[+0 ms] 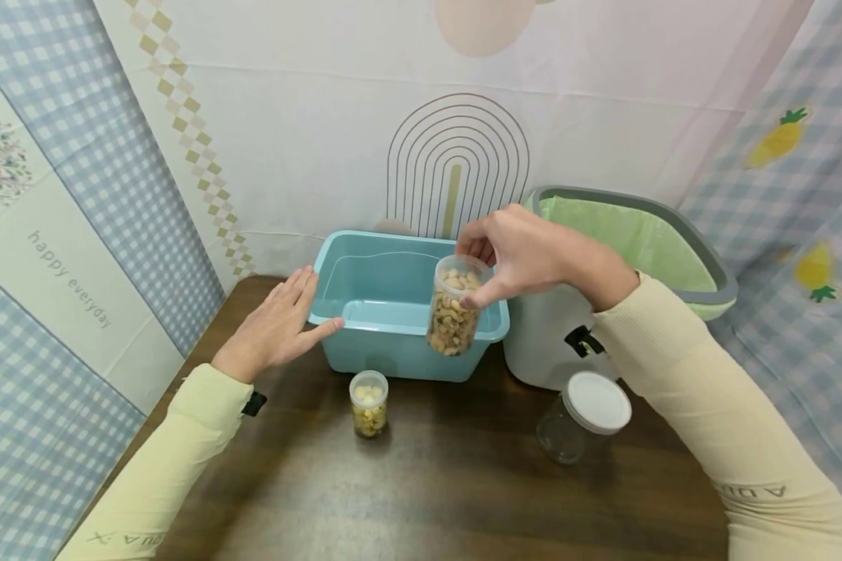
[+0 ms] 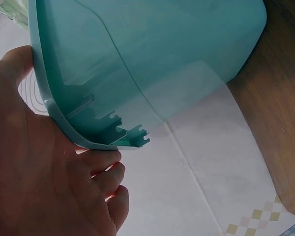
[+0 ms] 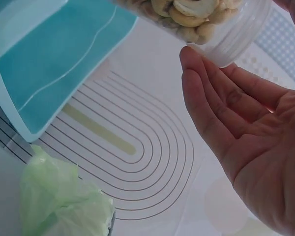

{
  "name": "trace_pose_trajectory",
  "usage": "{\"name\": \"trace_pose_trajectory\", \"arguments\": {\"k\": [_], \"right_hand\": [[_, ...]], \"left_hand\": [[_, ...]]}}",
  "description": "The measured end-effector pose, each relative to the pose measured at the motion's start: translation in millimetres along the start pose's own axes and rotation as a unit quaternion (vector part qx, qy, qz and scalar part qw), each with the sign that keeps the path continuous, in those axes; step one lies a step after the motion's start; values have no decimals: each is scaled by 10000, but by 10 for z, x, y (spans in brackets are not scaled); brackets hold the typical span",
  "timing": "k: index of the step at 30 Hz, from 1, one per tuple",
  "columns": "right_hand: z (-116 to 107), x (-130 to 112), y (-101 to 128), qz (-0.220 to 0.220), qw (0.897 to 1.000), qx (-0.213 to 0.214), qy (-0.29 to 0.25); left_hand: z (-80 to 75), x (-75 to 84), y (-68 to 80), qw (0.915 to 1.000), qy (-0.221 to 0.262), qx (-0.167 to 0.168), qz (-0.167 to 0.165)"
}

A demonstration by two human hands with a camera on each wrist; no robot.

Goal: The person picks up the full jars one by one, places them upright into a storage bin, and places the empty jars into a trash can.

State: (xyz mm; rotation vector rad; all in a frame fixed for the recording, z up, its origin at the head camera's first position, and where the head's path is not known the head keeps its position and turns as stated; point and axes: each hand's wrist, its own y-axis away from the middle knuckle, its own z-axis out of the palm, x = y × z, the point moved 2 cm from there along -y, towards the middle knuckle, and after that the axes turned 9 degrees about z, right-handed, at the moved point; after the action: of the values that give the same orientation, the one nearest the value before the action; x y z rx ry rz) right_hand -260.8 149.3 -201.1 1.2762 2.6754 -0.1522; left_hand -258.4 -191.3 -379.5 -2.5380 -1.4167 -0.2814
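My right hand holds a clear plastic jar of cashews between thumb and fingers near its top. The jar is raised over the front rim of a light blue plastic basin. Cashews also show through the jar wall in the right wrist view, with the fingers around its top end. My left hand lies against the basin's left rim, its fingers straight. From the left wrist view, the left thumb and fingers sit right at the basin's rim corner.
A smaller jar with pale yellow pieces stands on the dark wooden table. To the right stands a clear jar with a white lid. Behind it is a grey bin with a green liner. A patterned cloth hangs behind.
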Motion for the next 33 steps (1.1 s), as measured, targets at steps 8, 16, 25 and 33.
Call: {"name": "trace_pose_trajectory", "arguments": {"k": [8,16,25,33], "right_hand": [[-65,91,-193,353,9993,8,102],[-75,161,-448,782,9967,43,215],[40,301,-733,946,9953,71,199],[245,464,-946,1183,9924,-305,151]], "left_hand": [[-7,0,2,10000,-21,41,12],[-20,-10,13,10000,-42,77,22],[1,-16,12,10000,33,56,-14],[18,-9,1,10000,75,46,-28]]}}
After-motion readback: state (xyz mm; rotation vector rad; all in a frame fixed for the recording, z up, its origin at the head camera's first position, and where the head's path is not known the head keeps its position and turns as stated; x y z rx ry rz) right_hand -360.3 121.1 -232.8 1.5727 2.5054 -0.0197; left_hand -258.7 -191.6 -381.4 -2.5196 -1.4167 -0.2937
